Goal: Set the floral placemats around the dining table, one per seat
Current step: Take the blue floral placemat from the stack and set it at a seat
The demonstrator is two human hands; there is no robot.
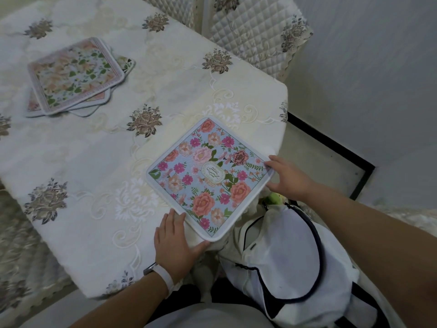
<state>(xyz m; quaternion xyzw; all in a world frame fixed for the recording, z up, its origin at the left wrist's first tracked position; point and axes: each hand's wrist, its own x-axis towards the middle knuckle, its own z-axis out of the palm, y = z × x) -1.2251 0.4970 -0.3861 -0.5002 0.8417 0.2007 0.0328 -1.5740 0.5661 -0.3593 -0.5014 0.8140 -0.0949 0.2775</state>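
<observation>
A square floral placemat [208, 176], blue with pink and orange flowers and a white border, lies flat near the table's near right corner. My left hand [173, 242] rests on its near left edge, thumb along the border. My right hand [288, 177] touches its right corner with the fingertips. A stack of several more floral placemats [75, 75] lies fanned out further back on the left of the table [94, 162], which wears a cream embroidered cloth.
A white backpack with dark trim [290, 256] sits on the seat just below the table's near right edge. A chair with a quilted cream cover [255, 31] stands at the far right. A grey wall and dark floor trim are on the right.
</observation>
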